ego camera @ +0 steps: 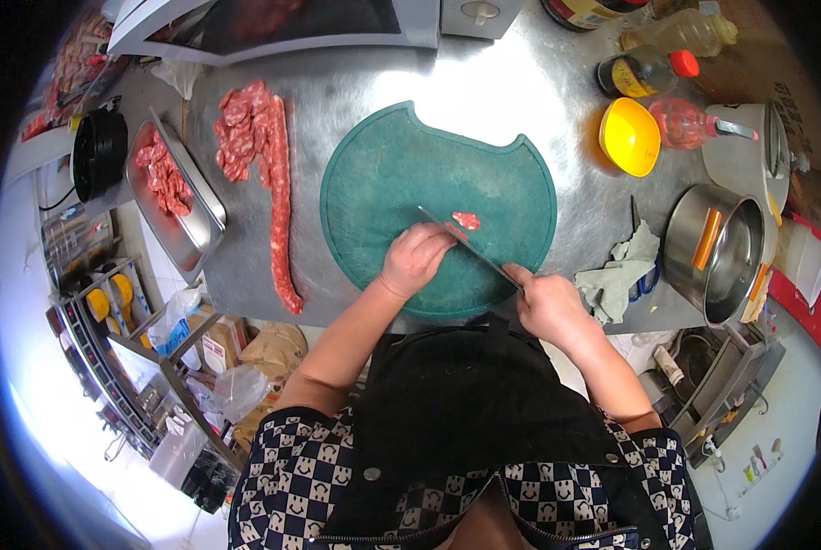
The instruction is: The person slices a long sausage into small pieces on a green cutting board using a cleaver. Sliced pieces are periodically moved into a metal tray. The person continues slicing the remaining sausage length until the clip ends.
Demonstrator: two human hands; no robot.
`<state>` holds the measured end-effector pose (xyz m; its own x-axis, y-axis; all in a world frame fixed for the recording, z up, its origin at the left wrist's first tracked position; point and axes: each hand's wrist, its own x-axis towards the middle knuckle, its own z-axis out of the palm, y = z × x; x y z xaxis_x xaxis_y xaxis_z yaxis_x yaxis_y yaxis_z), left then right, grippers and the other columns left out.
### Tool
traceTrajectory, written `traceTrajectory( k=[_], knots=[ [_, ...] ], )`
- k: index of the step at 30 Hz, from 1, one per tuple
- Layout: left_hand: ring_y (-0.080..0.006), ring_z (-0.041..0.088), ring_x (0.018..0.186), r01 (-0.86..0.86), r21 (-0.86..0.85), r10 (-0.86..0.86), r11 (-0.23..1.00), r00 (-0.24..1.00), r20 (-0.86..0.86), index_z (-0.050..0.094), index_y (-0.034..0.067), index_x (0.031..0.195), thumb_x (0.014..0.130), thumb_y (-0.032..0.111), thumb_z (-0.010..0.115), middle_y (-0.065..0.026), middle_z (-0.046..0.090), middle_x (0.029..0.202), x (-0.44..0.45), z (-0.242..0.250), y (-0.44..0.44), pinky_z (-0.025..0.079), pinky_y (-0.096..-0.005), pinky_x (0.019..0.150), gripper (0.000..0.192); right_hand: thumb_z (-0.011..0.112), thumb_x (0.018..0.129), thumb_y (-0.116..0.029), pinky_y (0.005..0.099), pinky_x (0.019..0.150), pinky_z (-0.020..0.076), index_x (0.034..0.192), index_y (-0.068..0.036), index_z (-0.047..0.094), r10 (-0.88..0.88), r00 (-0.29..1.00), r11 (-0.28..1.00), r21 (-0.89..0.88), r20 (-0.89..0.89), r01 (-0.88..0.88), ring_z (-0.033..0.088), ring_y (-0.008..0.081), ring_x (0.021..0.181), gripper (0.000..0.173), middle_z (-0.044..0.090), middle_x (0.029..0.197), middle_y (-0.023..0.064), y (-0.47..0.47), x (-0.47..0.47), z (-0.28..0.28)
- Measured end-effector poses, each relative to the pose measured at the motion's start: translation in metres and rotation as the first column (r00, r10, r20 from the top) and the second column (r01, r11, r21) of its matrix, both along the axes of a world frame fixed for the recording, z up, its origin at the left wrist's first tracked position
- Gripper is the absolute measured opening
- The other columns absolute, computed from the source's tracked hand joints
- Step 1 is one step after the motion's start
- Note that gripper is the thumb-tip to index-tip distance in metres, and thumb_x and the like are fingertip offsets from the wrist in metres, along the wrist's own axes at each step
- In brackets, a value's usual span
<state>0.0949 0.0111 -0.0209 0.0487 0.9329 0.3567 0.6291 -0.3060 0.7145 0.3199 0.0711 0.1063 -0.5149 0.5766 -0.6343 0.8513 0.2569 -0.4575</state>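
Observation:
A round green cutting board (376, 172) with a notch in its far edge lies in front of me. My right hand (553, 306) grips a knife (482, 258) by the handle, its blade slanting up and left across the board. Curled against the blade's left side, my left hand (414, 258) holds a sausage piece (455, 232); only a bit of its red meat shows by the blade, the rest hidden by fingers and knife. One oval sausage slice (466, 221) lies flat just beyond the blade.
Left of the board lie a long raw sausage (281, 206) and a heap of slices (240, 130). Farther left, a steel tray (207, 230) holds meat. At right are a grey cloth (616, 275), scissors (646, 282), a steel pot (685, 254), a yellow bowl (629, 137) and several bottles.

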Motion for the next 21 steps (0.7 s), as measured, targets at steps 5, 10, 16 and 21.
traceTrajectory(
  k=[5, 10, 16, 21],
  knots=[
    [-0.0240, 0.064, 0.080, -0.007, -0.016, 0.007, 1.000, 1.000, -0.019, 0.069, 0.006, 0.093, 0.075, 0.004, 0.074, -0.0065, 0.065, 0.092, 0.001, 0.001, 0.000, 0.053, -0.0342, 0.068, 0.019, 0.057, 0.077, -0.005, 0.0506, 0.068, 0.0527, 0.128, -0.009, 0.058, 0.016, 1.000, 1.000, -0.022, 0.012, -0.016, 0.064, 0.0411, 0.072, 0.050, 0.065, 0.073, 0.0234, 0.000, 0.007, 0.008],
    [-0.0236, 0.065, 0.080, -0.017, 0.009, 0.017, 1.000, 1.000, 0.021, 0.069, 0.006, 0.093, 0.076, 0.003, 0.074, -0.0063, 0.066, 0.092, 0.002, 0.005, 0.003, 0.054, -0.0340, 0.069, 0.018, 0.057, 0.078, -0.006, 0.0504, 0.069, 0.0529, 0.127, -0.009, 0.058, 0.032, 0.998, 0.998, -0.057, 0.047, -0.029, 0.065, 0.0414, 0.073, 0.050, 0.065, 0.075, 0.0241, 0.004, 0.007, 0.013],
    [-0.0236, 0.066, 0.081, -0.034, -0.001, 0.034, 0.999, 0.997, 0.062, 0.069, 0.006, 0.092, 0.077, 0.005, 0.074, -0.0065, 0.067, 0.092, 0.004, 0.009, 0.009, 0.055, -0.0339, 0.070, 0.016, 0.057, 0.084, -0.014, 0.0517, 0.071, 0.0530, 0.120, -0.011, 0.060, 0.005, 0.999, 0.995, -0.097, 0.046, 0.000, 0.066, 0.0430, 0.079, 0.037, 0.067, 0.081, 0.0244, 0.011, 0.007, 0.011],
    [-0.0232, 0.066, 0.082, -0.025, -0.060, 0.032, 0.998, 0.992, 0.121, 0.069, 0.006, 0.091, 0.077, 0.006, 0.075, -0.0059, 0.067, 0.093, 0.004, 0.006, 0.010, 0.055, -0.0336, 0.071, 0.016, 0.060, 0.079, -0.005, 0.0496, 0.071, 0.0520, 0.124, -0.004, 0.060, -0.102, 0.993, 0.989, -0.112, -0.060, 0.095, 0.063, 0.0443, 0.077, 0.045, 0.063, 0.078, 0.0271, 0.014, 0.013, 0.005]
  ],
)
